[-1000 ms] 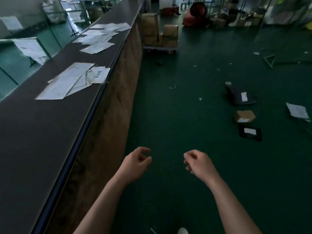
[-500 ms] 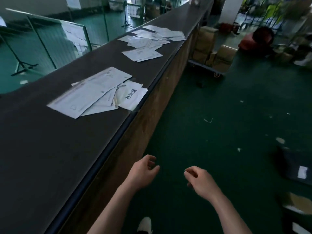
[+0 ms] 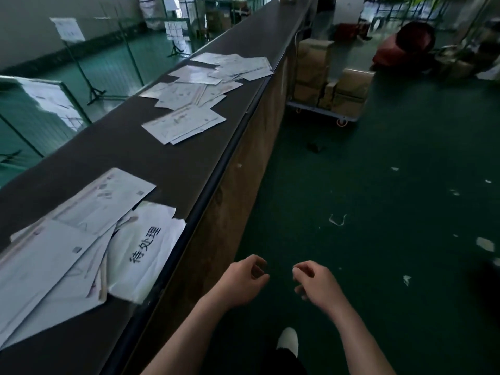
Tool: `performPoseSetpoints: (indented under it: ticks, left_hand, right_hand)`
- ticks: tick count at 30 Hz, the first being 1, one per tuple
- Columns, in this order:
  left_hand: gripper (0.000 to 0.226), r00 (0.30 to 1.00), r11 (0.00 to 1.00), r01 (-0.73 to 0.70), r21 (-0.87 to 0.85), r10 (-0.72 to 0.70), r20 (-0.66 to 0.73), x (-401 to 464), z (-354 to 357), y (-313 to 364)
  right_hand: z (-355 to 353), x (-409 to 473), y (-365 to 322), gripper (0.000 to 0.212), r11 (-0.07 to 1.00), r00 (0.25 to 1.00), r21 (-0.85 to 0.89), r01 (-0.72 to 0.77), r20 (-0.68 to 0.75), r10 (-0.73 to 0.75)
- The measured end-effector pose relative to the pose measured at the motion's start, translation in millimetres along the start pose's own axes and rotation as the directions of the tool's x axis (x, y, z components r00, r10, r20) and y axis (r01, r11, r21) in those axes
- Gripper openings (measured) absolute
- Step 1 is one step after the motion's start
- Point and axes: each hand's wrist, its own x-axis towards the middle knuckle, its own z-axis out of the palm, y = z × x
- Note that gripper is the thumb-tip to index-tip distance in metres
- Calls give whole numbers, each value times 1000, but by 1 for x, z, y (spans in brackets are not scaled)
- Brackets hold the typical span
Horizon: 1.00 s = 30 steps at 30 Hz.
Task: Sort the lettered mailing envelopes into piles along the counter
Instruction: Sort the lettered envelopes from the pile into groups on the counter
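White envelopes [image 3: 67, 253] lie on the worktop [image 3: 167, 163], left of both empty, loosely curled hands; the left hand [image 3: 240, 280] is nearer than the right hand [image 3: 316, 284].

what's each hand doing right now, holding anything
Left hand: open, fingers loosely curled, holding nothing.
Right hand: open, fingers loosely curled, holding nothing.
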Motion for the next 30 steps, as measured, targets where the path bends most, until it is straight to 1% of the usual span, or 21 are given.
performPoseSetpoints:
  ticks: [3, 6, 7, 11, 15, 18, 20, 22, 26, 30]
  left_hand:
    - [32, 1000, 1000, -9, 8, 9, -24, 71, -44, 46]
    - [28, 997, 999, 3, -46, -7, -82, 133, -93, 65]
    - [27, 996, 999, 7, -54, -11, -84, 142, -101, 65]
    - [21, 990, 993, 54, -105, -67, -125, 233, -143, 61]
    - [23, 984, 982, 55, -182, -84, -157, 339, -197, 56]
    - [19, 972, 973, 74, -221, -120, -203, 408, -242, 58]
    - [14, 965, 961, 94, -259, -152, -216, 454, -275, 64]
    - [13, 959, 954, 96, -283, -164, -230, 503, -311, 78]
    - [14, 937, 953, 132, -273, -210, -280, 569, -353, 94]
    - [22, 876, 922, 245, -298, -343, -339, 641, -378, 91]
  right_hand:
    - [-46, 80, -43, 12, 1000, 1000, 2, -20, -12, 20]
    - [-77, 148, -104, 12, 999, 999, -2, 43, -15, -43]
    - [-79, 157, -116, 12, 998, 998, -1, 68, 3, -68]
    - [-82, 252, -171, 11, 991, 987, -66, 117, 121, -108]
    - [-75, 363, -223, 9, 984, 977, -155, 88, 204, -55]
    - [-80, 428, -270, 8, 973, 975, -219, 68, 222, -18]
    - [-88, 468, -307, 8, 963, 972, -251, 96, 231, -37]
    - [-102, 516, -344, 9, 968, 974, -225, 111, 219, -61]
    - [-115, 580, -382, 10, 988, 975, -120, 100, 211, -73]
    - [-117, 670, -401, 10, 990, 957, -129, 58, 289, -19]
